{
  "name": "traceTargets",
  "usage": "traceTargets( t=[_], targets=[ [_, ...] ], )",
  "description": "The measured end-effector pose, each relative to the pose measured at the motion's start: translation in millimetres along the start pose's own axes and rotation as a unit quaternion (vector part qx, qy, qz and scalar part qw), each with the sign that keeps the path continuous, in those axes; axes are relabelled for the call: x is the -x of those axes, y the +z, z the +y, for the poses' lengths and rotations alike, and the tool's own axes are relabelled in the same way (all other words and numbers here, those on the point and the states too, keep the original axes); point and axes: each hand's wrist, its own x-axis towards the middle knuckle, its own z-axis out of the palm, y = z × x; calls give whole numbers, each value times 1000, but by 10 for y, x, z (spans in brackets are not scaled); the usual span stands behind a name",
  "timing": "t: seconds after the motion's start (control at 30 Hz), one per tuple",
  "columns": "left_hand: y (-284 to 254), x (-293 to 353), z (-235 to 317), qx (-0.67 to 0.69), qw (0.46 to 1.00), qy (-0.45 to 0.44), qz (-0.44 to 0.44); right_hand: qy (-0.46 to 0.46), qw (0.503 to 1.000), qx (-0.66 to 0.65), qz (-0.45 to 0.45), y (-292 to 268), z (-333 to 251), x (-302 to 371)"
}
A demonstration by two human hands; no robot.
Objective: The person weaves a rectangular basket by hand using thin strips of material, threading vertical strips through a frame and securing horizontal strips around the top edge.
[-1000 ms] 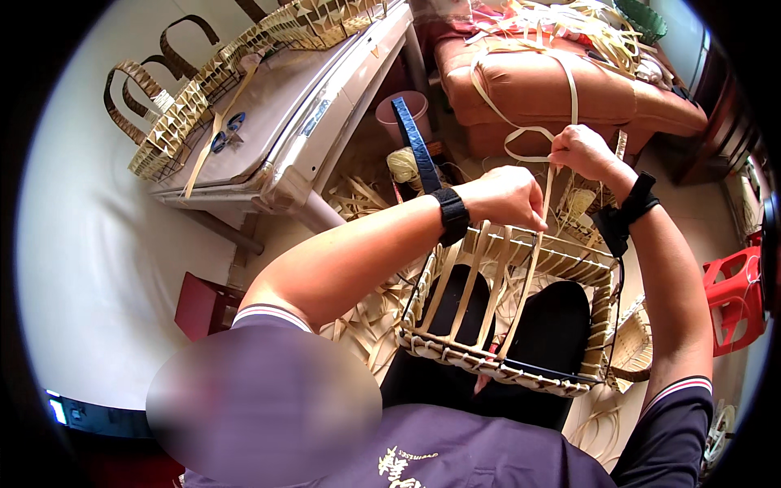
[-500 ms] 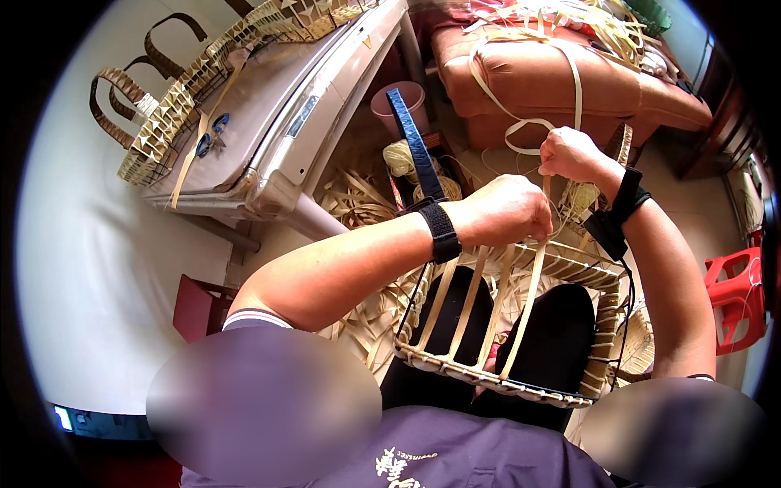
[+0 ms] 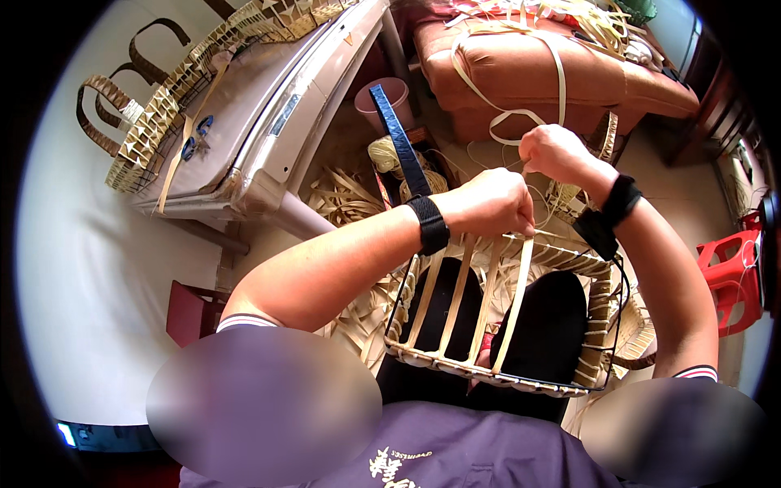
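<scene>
A rectangular basket frame (image 3: 488, 372) of dark wire, wrapped in pale strips, rests across my lap. Several flat strips run across its open middle, among them a rightmost pale strip (image 3: 513, 309). My left hand (image 3: 492, 203) is closed at the far rim, its fingertips pinching that strip where it meets the rim. Just beyond, my right hand (image 3: 561, 154) is raised with thumb and finger pinched together, apparently on the upper end of the same strip. My left wrist and hand hide part of the far rim.
At the left is a table (image 3: 260, 122) with woven baskets (image 3: 146, 142) and blue-handled scissors (image 3: 198, 138). An orange padded seat (image 3: 521, 69) bears loose strips. A pink bin (image 3: 382, 99), twine balls (image 3: 386, 154), a strip pile (image 3: 350, 199) and a red stool (image 3: 730, 281) stand around.
The whole view has shifted slightly, so things appear a little further left. Both hands keep their pinches near the far rim; the right hand sits slightly closer to the left.
</scene>
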Motion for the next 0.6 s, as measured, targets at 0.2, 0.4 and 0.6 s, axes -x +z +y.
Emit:
traceTargets(
  t=[0.2,0.4,0.6],
  targets=[
    [-129,25,88,37,994,-80,-70,101,936,-326,88,-259,-570,1082],
    [-170,-151,132,26,985,-90,-144,322,622,-711,-67,180,-776,1745],
    [-118,-277,243,-45,990,-22,-130,268,628,-729,-33,377,-955,1666]
  ],
)
